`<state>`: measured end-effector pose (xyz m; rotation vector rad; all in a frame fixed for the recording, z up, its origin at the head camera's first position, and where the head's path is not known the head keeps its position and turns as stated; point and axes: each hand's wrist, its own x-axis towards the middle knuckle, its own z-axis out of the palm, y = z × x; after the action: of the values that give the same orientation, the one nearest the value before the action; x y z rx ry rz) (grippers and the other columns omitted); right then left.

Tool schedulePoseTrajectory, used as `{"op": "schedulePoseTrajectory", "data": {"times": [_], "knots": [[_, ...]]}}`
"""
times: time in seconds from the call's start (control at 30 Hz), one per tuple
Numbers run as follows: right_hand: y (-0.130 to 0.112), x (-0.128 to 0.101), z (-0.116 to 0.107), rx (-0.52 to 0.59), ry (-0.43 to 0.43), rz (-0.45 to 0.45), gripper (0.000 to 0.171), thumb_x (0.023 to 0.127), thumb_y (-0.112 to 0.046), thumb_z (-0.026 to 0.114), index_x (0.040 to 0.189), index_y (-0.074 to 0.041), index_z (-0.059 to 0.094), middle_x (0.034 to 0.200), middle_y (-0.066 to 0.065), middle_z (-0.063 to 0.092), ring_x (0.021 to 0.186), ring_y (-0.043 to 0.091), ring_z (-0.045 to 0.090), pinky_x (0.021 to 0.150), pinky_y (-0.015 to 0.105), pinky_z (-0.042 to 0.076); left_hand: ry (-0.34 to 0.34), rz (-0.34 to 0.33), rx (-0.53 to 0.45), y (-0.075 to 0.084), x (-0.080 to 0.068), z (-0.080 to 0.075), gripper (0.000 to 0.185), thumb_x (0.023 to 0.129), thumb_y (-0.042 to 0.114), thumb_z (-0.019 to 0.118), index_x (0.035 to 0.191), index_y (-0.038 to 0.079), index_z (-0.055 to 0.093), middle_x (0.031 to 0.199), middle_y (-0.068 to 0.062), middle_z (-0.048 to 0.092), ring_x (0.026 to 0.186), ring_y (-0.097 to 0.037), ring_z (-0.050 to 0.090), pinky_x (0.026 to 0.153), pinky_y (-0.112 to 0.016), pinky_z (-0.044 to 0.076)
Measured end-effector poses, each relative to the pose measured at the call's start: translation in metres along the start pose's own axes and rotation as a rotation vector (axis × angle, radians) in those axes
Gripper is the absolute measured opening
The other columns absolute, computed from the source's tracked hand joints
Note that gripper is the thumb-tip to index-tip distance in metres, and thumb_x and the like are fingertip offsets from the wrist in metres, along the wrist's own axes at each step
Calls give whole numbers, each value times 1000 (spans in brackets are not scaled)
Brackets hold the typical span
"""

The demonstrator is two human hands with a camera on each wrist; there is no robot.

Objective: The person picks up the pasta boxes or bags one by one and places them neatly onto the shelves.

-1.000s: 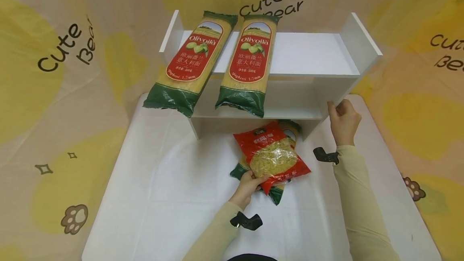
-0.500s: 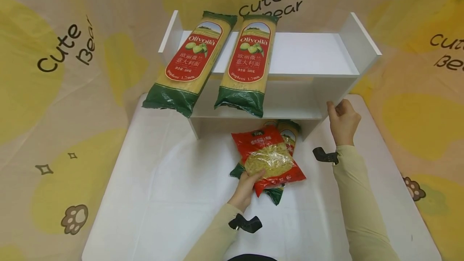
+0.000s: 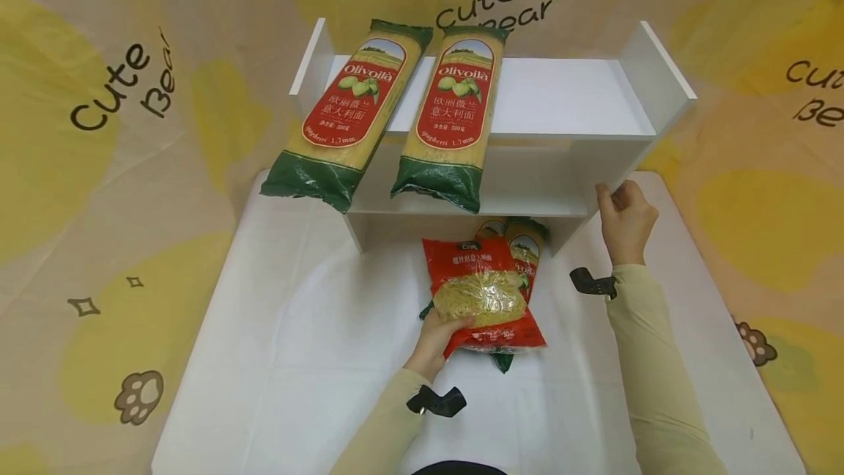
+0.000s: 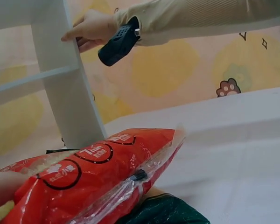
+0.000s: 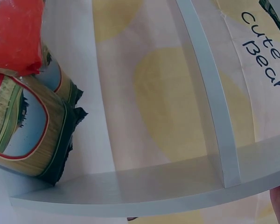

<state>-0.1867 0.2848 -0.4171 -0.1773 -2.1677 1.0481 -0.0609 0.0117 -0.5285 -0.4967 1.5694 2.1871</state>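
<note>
My left hand point(image 3: 431, 339) grips the left lower edge of a red bag of pasta point(image 3: 481, 295), its thumb lying over the front. The bag has a clear window with pale pasta behind it. Beneath it, two spaghetti packs point(image 3: 525, 251) lie partly covered on the table, their far ends under the shelf; their green ends point(image 5: 60, 149) show in the right wrist view. At the right, my right hand point(image 3: 626, 222) holds the front edge of the white shelf's side panel point(image 4: 67, 102), thumb on one face and fingers on the other.
Two more spaghetti packs point(image 3: 359, 105) lie on the upper board of the white shelf point(image 3: 567, 97), their near ends jutting past its front edge. A white cloth covers the table point(image 3: 297, 328). Printed fabric point(image 3: 217, 94) hangs behind and at both sides.
The red bag has moved toward me and slightly left with my left hand, turning more upright in view. More of the spaghetti packs beneath now shows. My right hand stays on the shelf.
</note>
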Motion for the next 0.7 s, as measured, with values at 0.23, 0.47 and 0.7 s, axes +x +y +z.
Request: {"op": "schedulePoseTrajectory", "data": {"times": [0.23,0.47,0.7], "knots": [[0,0,0,4,-4,-1,22,87,-11,65,95,9,65,96,21,69,86,25,69,71,6,45,-67,7,3,4,-2,-5,84,82,-1,65,148,5,12,135,-19,40,105,-24,56,85,-35,51],[0,0,-1,-26,-1,-2,23,87,-12,65,96,9,65,96,20,69,86,24,69,70,5,44,-172,-35,-48,9,-1,-9,89,85,-7,58,150,13,0,136,-22,35,103,-26,56,82,-36,52],[0,1,0,-11,-8,4,22,88,-12,65,94,9,64,96,21,69,87,27,68,72,8,46,-171,-1,-51,6,-3,-9,94,81,-12,59,150,17,2,134,-22,38,107,-32,56,82,-42,52]]}}
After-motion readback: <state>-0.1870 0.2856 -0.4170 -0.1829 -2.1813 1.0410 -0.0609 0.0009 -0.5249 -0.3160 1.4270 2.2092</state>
